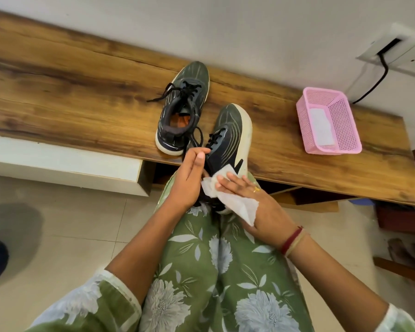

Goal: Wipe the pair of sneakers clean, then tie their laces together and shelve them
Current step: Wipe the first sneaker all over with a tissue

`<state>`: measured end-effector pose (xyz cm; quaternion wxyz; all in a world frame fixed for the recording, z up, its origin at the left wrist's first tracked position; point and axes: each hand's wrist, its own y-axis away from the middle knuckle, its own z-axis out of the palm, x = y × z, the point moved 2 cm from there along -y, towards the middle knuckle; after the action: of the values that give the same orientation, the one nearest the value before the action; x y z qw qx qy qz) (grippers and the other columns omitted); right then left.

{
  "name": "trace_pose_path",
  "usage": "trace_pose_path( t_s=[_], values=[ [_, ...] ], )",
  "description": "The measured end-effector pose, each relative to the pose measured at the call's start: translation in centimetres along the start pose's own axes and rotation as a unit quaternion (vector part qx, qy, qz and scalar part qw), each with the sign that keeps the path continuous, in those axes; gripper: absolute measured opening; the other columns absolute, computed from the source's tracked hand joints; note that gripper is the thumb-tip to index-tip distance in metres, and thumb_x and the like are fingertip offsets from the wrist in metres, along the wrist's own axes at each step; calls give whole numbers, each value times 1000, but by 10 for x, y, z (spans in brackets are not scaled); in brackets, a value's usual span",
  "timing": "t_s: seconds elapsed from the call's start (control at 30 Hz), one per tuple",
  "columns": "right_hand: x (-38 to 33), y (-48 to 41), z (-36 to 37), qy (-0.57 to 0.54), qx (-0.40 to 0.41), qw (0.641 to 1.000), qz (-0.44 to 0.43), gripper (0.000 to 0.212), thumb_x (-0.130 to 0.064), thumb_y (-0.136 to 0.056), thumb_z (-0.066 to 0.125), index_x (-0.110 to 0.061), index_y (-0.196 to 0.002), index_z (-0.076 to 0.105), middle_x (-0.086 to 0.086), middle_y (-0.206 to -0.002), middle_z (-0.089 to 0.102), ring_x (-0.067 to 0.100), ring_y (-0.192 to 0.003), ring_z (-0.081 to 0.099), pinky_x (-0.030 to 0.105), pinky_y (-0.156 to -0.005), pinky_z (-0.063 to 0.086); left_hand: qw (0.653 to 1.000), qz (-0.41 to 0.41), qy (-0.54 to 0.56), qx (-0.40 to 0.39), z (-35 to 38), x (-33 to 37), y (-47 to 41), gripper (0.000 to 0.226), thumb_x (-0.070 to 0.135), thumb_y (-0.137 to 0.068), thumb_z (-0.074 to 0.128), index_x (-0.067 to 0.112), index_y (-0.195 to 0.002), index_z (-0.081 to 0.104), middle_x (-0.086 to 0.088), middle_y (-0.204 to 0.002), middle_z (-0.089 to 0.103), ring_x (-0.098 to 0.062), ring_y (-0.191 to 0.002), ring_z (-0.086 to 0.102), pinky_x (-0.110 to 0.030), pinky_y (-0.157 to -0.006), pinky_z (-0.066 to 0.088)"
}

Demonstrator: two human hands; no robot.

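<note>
A wooden bench runs along the wall. The far sneaker stands upright on it, laces loose. The near sneaker lies tilted on its side at the bench's front edge, heel over the person's lap. A pink basket sits well to the right on the bench, with a white sheet inside. The left hand grips the near sneaker at its collar, fingers curled, apparently into the opening. The right hand lies flat, fingers straight, pressing a white wipe against that sneaker's side near the heel.
</note>
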<state>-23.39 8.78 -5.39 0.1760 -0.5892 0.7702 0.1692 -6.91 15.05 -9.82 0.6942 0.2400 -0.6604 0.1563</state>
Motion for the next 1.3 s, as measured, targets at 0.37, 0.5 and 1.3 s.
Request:
trace_pose_path(
  t_s=[0.37, 0.5, 1.3],
  values=[
    [1, -3, 12, -72, 37, 996, 43, 54, -23, -92, 49, -14, -143, 36, 2, -150, 33, 12, -142, 22, 33, -117, 16, 996, 31, -83, -24, 2, 11, 7, 32, 31, -99, 30, 4, -94, 46, 2, -70, 44, -2, -60, 43, -15, -59, 37],
    [4, 10, 2, -148, 25, 988, 40, 46, -29, -90, 47, -24, -136, 48, -8, -144, 42, 7, -136, 34, 34, -114, 26, 995, -21, -97, -11, 2, 13, 13, 23, 32, -101, 36, 13, -96, 46, -1, -73, 56, -2, -64, 56, -16, -62, 45],
    [16, -22, 0, -144, 154, 967, 145, 49, -33, -95, 41, -16, -141, 39, -4, -146, 38, 5, -139, 27, 30, -115, 23, 963, -269, 22, 13, 28, 34, -28, 28, 9, -97, 50, 16, -122, 38, -7, -71, 48, -11, -52, 42, -26, -52, 39]
  ],
)
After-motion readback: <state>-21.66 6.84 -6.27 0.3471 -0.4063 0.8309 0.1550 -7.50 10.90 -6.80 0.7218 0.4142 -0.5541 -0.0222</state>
